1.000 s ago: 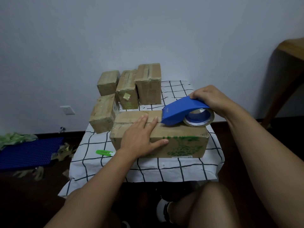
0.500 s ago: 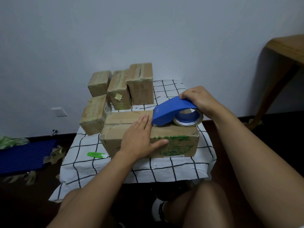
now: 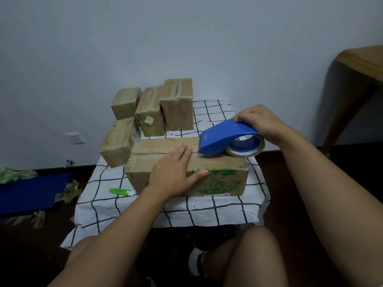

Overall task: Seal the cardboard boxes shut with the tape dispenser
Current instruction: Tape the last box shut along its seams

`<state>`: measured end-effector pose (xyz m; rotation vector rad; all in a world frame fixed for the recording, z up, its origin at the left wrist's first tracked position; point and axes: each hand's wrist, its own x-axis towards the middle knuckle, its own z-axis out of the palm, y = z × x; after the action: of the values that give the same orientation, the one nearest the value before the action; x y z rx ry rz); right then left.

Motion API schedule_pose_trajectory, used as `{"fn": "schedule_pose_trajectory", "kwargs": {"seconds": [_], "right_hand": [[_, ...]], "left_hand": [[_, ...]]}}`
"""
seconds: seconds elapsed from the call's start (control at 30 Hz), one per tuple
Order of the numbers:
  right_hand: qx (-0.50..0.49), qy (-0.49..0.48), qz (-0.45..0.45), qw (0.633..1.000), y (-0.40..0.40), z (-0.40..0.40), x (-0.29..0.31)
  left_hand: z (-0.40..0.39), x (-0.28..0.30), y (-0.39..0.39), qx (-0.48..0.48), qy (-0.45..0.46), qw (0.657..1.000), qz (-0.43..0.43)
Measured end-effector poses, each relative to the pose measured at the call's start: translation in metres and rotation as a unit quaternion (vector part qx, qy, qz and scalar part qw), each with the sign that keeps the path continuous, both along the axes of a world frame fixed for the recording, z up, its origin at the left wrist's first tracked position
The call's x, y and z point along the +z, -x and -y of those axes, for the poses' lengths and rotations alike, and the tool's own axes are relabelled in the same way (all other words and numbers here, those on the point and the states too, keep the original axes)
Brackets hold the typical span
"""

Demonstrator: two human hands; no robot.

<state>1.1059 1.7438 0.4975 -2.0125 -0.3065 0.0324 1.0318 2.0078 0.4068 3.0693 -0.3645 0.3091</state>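
1. Cardboard box with green print on its near side lies lengthwise on the checked cloth, in the middle of the low table and closest to the person.
2. Tape dispenser, blue with a roll of clear tape at its right end, sits tilted on the box's top right part, its front edge down on the centre seam.
3. The right hand grips the dispenser's curved top from above, fingers curled over the far edge; the forearm runs back toward the lower right.
4. The left hand lies flat on the box's top, fingers straight and together, pointing at the dispenser's front edge, just short of it. The thumb is spread down over the near side onto the green print. It holds nothing, only presses.
5. The left forearm comes in from the lower left, crossing the cloth's near edge.
6. Four smaller boxes stand behind and to the left, close together near the wall.
7. A green cutter lies on the cloth, left of the large box.
8. A blue mat lies on the floor at far left, and a wooden table stands at right.
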Motion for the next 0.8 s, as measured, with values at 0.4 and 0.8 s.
{"fn": "schedule_pose_trajectory", "kwargs": {"seconds": [0.4, 0.8], "right_hand": [[-0.032, -0.029, -0.011, 0.999, 0.005, 0.012, -0.005], [0.05, -0.061, -0.017, 0.997, 0.008, 0.037, -0.013]], "left_hand": [[0.029, 0.016, 0.0, -0.004, -0.018, 1.0, -0.012], [0.041, 0.004, 0.002, 0.01, -0.015, 1.0, 0.01]]}}
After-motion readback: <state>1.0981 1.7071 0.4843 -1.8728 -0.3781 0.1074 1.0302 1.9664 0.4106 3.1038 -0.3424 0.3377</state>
